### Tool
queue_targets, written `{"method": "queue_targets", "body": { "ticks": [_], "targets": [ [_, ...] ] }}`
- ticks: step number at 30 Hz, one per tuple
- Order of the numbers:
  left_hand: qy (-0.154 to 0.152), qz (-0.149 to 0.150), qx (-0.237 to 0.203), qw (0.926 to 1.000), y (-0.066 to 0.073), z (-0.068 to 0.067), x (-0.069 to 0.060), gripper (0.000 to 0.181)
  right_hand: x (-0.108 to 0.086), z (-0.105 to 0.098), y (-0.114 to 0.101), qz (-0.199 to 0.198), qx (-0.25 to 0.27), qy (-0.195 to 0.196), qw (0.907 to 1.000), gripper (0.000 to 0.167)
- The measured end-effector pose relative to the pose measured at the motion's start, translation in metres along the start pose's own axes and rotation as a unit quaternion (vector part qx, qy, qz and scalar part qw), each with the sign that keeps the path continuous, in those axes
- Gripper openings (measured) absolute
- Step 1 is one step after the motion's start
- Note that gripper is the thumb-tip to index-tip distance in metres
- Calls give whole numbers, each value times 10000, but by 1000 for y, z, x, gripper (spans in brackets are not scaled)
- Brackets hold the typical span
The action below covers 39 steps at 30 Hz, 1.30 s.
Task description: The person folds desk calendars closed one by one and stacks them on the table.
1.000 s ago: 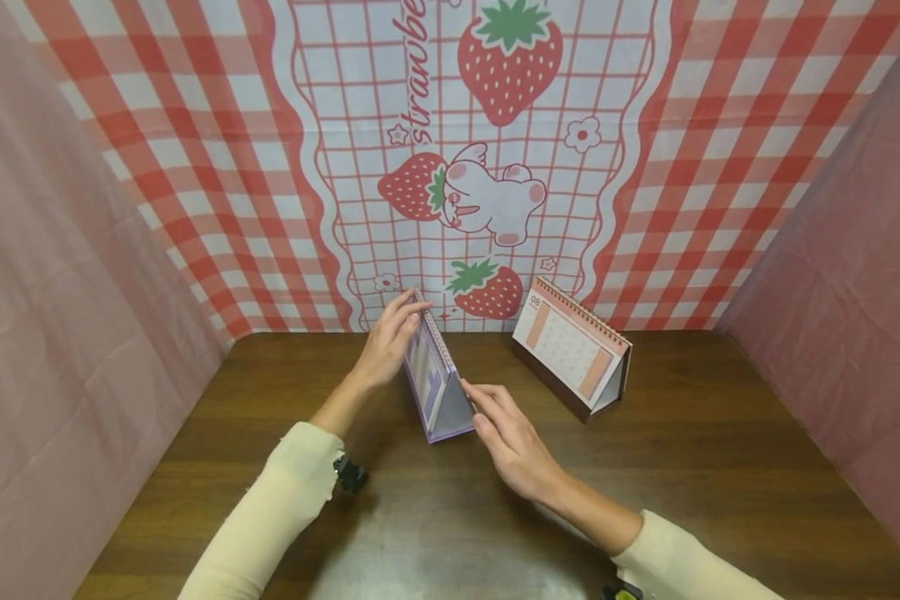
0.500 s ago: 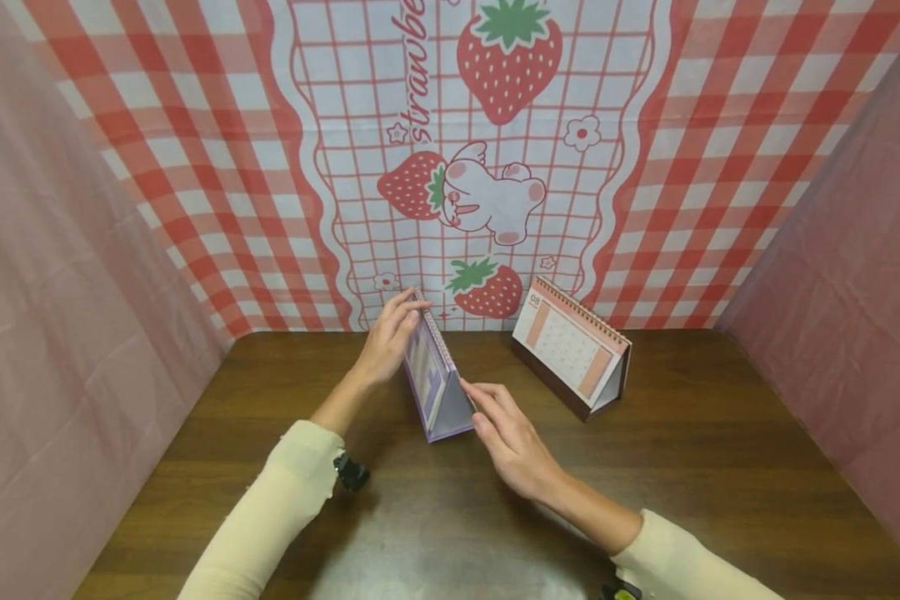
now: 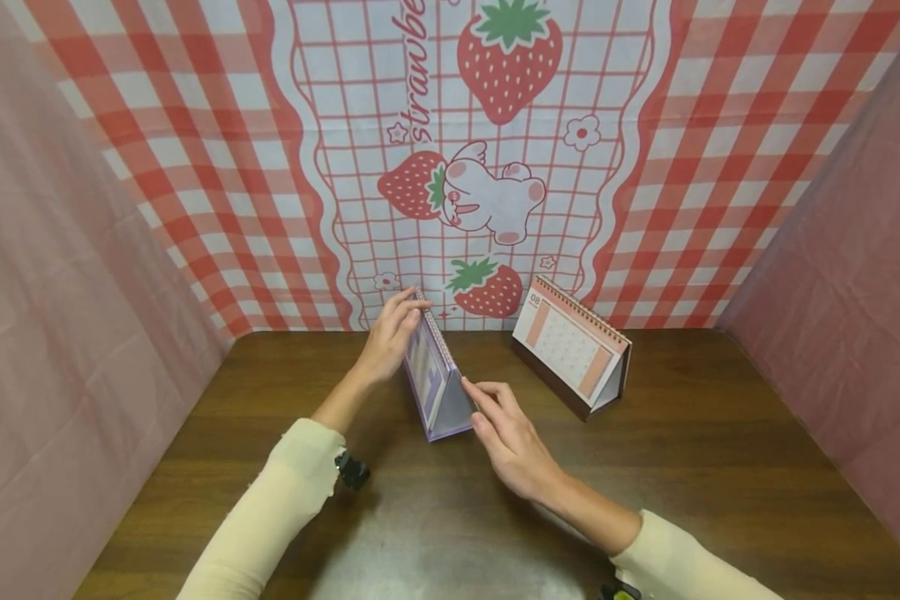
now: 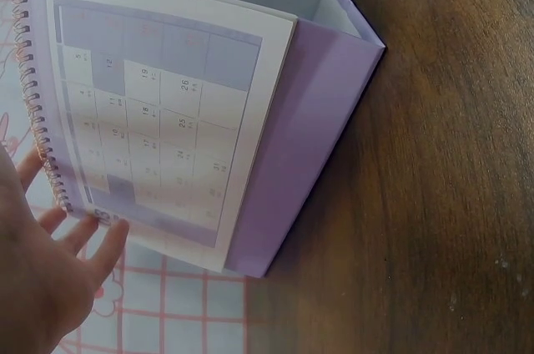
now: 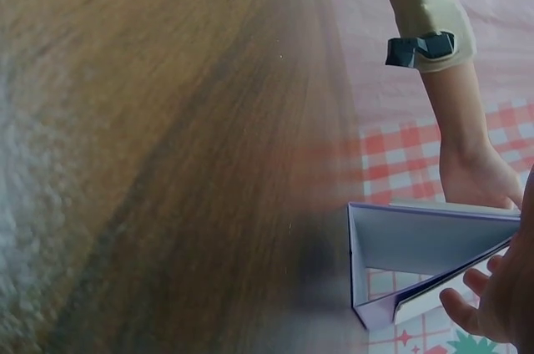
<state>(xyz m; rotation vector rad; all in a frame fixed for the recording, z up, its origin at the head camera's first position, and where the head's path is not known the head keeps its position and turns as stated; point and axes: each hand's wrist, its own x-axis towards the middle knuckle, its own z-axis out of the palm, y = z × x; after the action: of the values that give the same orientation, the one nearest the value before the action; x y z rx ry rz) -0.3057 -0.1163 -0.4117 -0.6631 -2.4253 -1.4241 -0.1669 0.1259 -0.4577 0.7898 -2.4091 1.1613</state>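
A purple desk calendar stands like a tent on the wooden table, its spiral edge on top and one open end facing the viewer. The left hand touches its far end, fingers laid over the spiral; in the left wrist view, that hand has its fingertips at the page corner by the rings. At the near end, the right hand rests extended fingers against the calendar's right side. The right wrist view shows the right hand beside the hollow triangular end, with the left hand across from it.
A second desk calendar, pink and white with a dark base, stands to the right, marked 08. Behind the table hangs a red checked cloth with strawberries. Pink cloths flank both sides.
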Motion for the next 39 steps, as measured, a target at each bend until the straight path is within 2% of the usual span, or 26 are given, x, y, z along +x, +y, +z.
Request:
{"method": "queue_targets", "body": {
  "ticks": [20,29,39],
  "targets": [
    [-17,-7,-111,9999,0,1,0,51,-2,1,-4,112,-419,-79,9990,55],
    [-21,21,-142,9999,-1,0,1,51,-3,1,-4,249,-602,28,9979,55],
    [-28,68,-128,9999,-3,1,1,51,-7,-1,-7,615,-600,-395,9955,62]
  ]
}}
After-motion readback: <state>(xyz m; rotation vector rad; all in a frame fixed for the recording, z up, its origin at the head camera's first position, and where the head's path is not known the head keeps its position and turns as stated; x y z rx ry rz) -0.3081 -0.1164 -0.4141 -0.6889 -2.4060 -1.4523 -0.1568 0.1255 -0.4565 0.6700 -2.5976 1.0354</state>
